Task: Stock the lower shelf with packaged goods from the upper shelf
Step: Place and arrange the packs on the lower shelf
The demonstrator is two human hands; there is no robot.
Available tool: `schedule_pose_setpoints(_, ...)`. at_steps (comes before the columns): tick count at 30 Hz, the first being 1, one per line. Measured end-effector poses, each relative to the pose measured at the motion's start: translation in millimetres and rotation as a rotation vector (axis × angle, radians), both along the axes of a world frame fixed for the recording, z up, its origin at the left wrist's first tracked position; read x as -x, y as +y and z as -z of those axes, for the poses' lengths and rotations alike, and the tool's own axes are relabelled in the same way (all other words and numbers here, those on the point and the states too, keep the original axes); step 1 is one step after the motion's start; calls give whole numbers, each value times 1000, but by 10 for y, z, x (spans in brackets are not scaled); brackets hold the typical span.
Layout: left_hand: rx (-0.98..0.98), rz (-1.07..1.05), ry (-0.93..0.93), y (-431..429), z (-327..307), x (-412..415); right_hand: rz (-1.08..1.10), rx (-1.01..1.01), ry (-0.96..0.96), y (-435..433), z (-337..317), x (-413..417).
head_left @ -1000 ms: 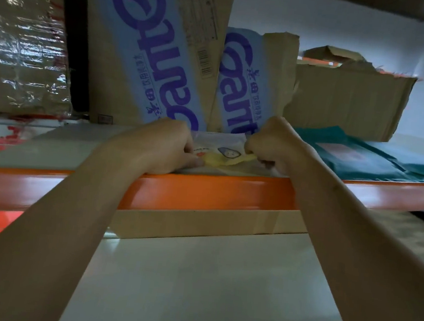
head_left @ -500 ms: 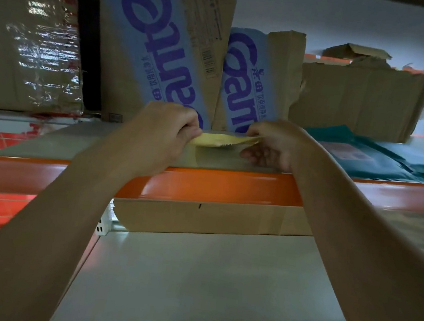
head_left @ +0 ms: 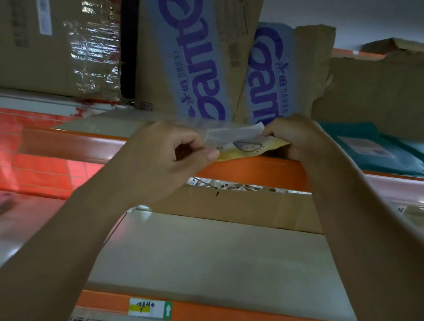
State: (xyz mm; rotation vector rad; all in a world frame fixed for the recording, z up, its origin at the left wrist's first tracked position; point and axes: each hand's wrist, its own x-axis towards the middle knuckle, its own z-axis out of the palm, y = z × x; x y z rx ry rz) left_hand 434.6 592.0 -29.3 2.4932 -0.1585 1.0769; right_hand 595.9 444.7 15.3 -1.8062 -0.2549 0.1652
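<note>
A flat clear-and-yellow packet [head_left: 243, 145] with a small cartoon face hangs just in front of the upper shelf's orange beam [head_left: 251, 170]. My left hand [head_left: 170, 156] pinches its left end between thumb and fingers. My right hand [head_left: 295, 136] grips its right end, fingers curled over the top edge. The packet tilts, right end higher. Below lies the pale board of the lower shelf [head_left: 217, 259], bare in the middle.
Tall cardboard cartons [head_left: 195, 50] with blue print stand at the back of the upper shelf, a taped box [head_left: 50, 28] to their left. Teal mailer bags [head_left: 388, 151] lie to the right. A brown carton [head_left: 240, 207] sits at the lower shelf's back. The lower orange beam [head_left: 216, 316] carries labels.
Both hands have drawn the packet off the upper shelf board toward me, past the beam. The view has tipped down, showing more of the lower shelf.
</note>
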Motion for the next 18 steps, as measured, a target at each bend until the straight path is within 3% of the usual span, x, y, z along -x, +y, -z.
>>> schedule_pose_setpoints(4,643,81,33,-85,103,-12,-11,-143,15,-37,7,103)
schedule_pose_setpoints(6,859,98,21,-71,140,-30,-29,-210,6,-31,-15,184)
schedule_pose_setpoints(12,973,81,47,137,195,86,-44,-353,-10,160,-61,455)
schedule_pose_setpoints(18,1063,177,124,430,290,299,195,-224,-149,395,86,716)
